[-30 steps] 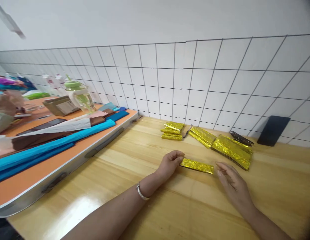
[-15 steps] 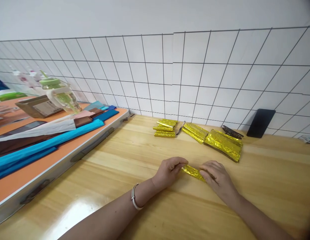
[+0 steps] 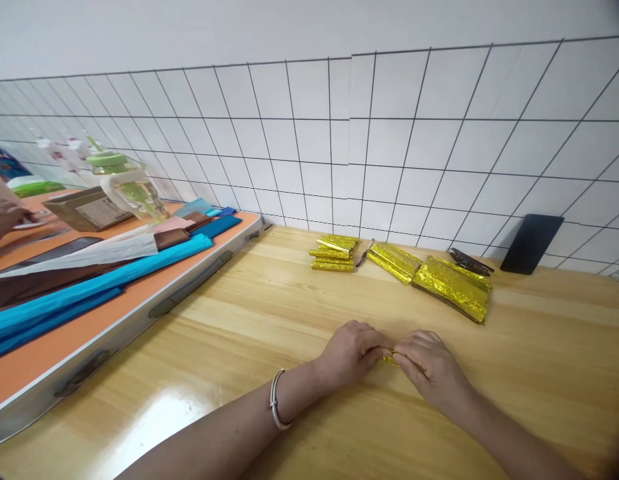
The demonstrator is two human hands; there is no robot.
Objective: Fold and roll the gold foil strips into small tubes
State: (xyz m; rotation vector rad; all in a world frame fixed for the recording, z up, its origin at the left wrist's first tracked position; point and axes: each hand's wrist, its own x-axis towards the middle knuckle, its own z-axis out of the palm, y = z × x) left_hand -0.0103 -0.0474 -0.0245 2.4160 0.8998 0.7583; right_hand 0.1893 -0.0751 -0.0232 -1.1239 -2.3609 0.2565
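Head view: lower centre, left hand (image 3: 350, 357) and right hand (image 3: 434, 370) pinch a gold foil strip (image 3: 388, 359), mostly hidden by fingers (image 3: 375, 339), over the desk (image 3: 239, 320). Strip seems unfinished; narrow gold bundles (image 3: 333, 254), frame centre, look done; wider gold sheets (image 3: 454, 287), right of centre, look pending.

One second ago, the right hand (image 3: 436, 371) was held just apart from the gold strip (image 3: 388, 359); now the strip is pinched by it. The left hand (image 3: 350, 357) and the right have been brought together, almost fingertip to fingertip. The strip, before seen in long part, is now mostly covered by both hands.
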